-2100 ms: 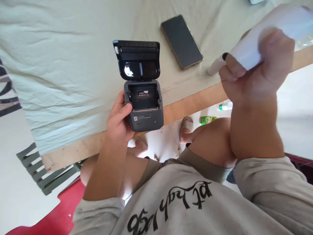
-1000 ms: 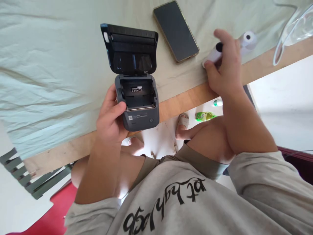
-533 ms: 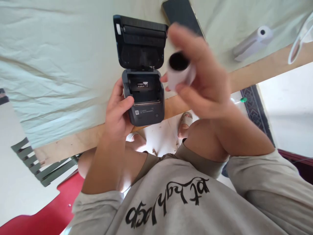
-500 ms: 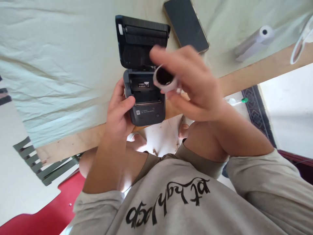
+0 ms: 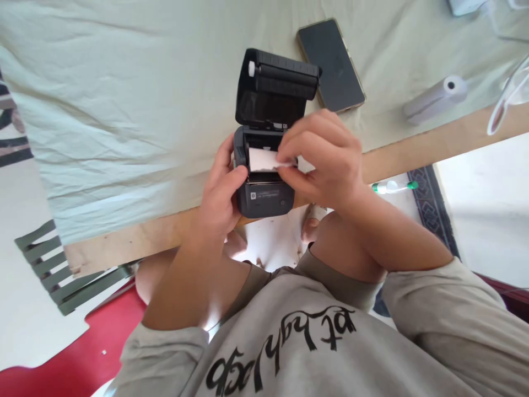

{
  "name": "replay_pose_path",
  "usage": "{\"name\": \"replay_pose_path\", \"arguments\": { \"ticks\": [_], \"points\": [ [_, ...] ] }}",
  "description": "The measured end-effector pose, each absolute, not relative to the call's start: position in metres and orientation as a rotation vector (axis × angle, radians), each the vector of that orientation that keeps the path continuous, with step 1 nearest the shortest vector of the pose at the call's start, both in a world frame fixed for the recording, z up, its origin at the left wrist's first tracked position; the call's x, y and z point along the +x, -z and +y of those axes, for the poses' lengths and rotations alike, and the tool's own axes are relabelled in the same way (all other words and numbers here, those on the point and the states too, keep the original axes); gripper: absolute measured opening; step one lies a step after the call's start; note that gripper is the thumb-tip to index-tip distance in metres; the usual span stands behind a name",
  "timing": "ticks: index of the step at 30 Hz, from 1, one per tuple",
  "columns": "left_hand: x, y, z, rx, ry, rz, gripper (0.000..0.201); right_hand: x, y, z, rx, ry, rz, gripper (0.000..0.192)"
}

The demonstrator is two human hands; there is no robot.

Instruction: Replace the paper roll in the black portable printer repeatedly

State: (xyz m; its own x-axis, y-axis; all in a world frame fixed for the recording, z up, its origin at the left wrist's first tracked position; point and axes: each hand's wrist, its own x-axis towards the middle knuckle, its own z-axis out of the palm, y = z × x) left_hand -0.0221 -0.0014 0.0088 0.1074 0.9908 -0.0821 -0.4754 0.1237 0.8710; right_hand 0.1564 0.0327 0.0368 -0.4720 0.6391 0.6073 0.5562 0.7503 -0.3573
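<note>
A small dark grey label printer (image 5: 266, 196) sits at the near edge of the cloth-covered table, its lid (image 5: 276, 88) standing open. My left hand (image 5: 221, 193) grips the printer's left side. A white paper roll (image 5: 262, 159) lies inside the printer's open bay. My right hand (image 5: 322, 160) is over the bay's right side, its fingers pinched on the roll's right end. The roll's right part is hidden by those fingers.
A black phone (image 5: 330, 65) lies face up behind the printer. A second white paper roll (image 5: 436, 98) lies at the right near the table's wooden edge (image 5: 433, 144). A clear plastic piece (image 5: 508, 94) is at the far right. A pale green cloth (image 5: 124, 99) covers the table.
My right hand put down the long roll, picked up a short white roll from the table, carried it left and lowered it into the printer's bay. The left hand kept hold of the printer.
</note>
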Motion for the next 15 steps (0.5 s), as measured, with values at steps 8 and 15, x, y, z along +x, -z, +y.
{"name": "replay_pose_path", "arguments": {
  "ticks": [8,15],
  "points": [
    [-0.034,0.016,0.003,1.091,-1.18,0.869,0.072,0.168,-0.031,0.034,-0.594,-0.393,-2.052,0.012],
    [-0.032,0.008,-0.001,1.087,-1.154,0.934,0.083,0.178,-0.029,0.051,-0.904,-0.892,-1.708,0.051]
  ]
}}
